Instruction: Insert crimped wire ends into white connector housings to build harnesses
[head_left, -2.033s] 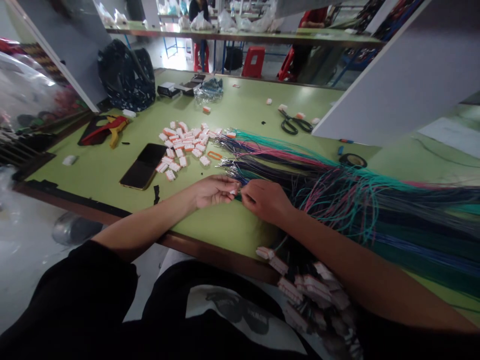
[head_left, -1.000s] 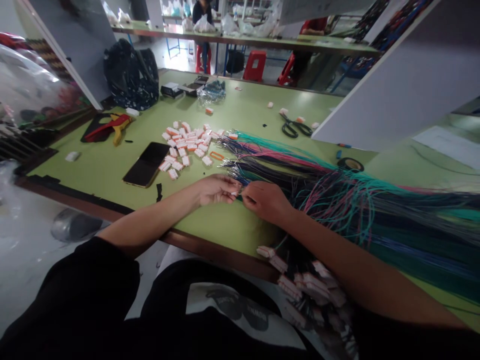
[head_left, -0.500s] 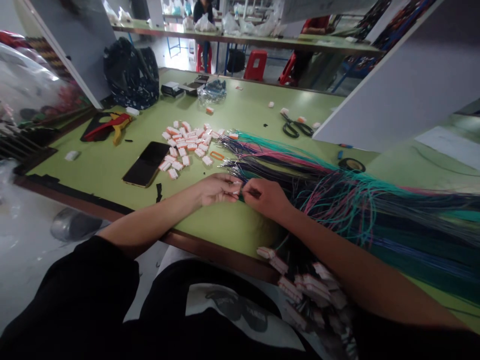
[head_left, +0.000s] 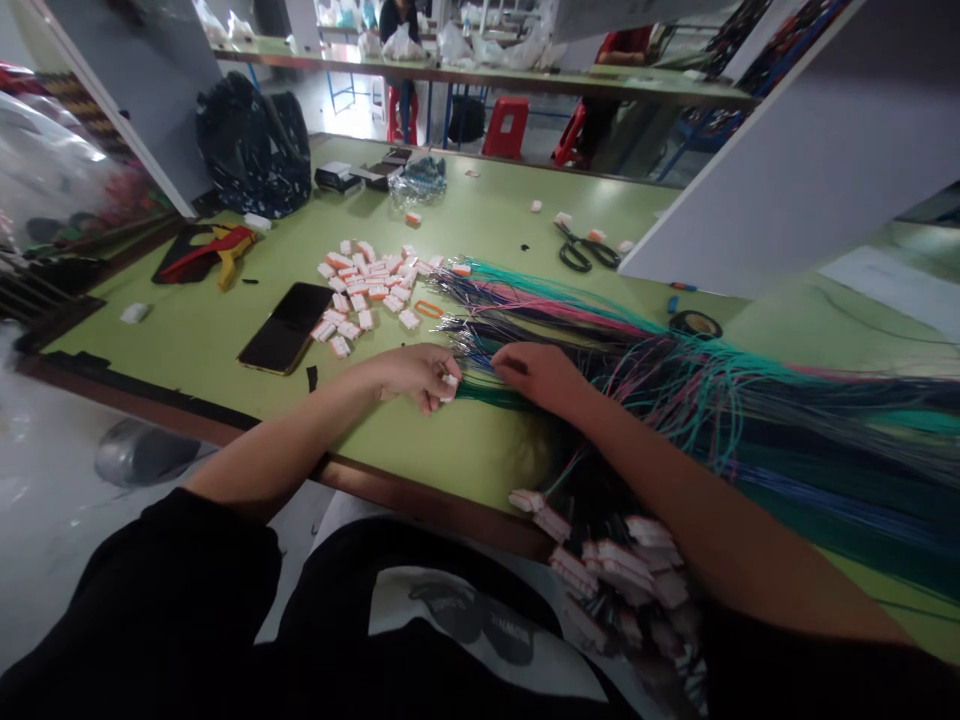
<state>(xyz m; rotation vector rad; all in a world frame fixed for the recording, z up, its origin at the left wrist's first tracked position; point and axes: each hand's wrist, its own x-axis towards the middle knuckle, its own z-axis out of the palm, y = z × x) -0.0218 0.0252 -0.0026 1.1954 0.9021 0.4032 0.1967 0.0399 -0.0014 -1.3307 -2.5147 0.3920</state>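
Now my left hand (head_left: 409, 372) is pinching a small white connector (head_left: 448, 383) on the green table (head_left: 210, 340). My right hand (head_left: 536, 375) is closing its fingertips on wire ends in the coloured wire bundle (head_left: 675, 390); loose connectors (head_left: 367, 285) are lying just beyond.

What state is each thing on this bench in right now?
left hand: closed on a small white connector
right hand: fingers on the wire bundle
phone: screen dark, lying flat
scissors: lying closed
loose connectors: heaped, unwired
finished connectors: wired, hanging over the table edge
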